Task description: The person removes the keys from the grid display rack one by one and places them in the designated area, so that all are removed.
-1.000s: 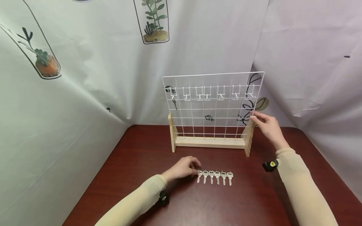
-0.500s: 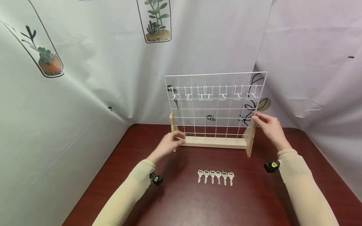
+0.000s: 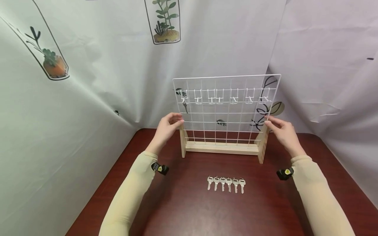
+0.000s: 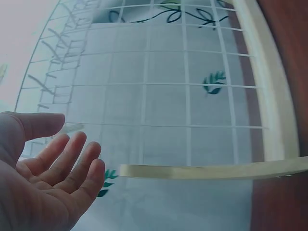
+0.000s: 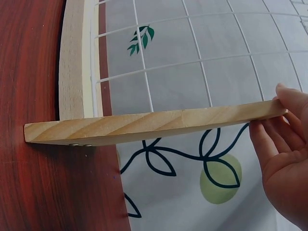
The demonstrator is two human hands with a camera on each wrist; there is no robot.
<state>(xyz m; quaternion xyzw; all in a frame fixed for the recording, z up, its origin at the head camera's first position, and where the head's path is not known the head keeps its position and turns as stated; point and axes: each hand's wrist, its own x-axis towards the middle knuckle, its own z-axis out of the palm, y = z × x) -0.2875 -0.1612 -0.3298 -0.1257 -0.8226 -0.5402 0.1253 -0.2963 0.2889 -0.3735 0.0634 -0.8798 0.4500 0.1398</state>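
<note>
A white wire grid rack (image 3: pixel 221 122) with hooks stands on a wooden base. My right hand (image 3: pixel 282 132) pinches the top of the rack's right wooden upright (image 5: pixel 154 122), its thumb on one side and its fingers on the other. Beside the top of the left upright (image 4: pixel 211 172) is my left hand (image 3: pixel 167 128), its fingers loosely bent. In the left wrist view a gap shows between these fingers and the upright. One key (image 3: pixel 185 107) hangs from the leftmost hook. Several silver keys (image 3: pixel 228 184) lie in a row in front of the rack.
The dark red wooden table (image 3: pixel 218 213) carries the rack near its back edge. White cloth (image 3: pixel 224 42) with plant prints hangs behind and at both sides. More white hooks (image 3: pixel 234 100) line the upper part of the grid.
My left hand has moved from the left end of the key row up to the left upright's top. The right hand stays at the right upright. The head view has shifted slightly.
</note>
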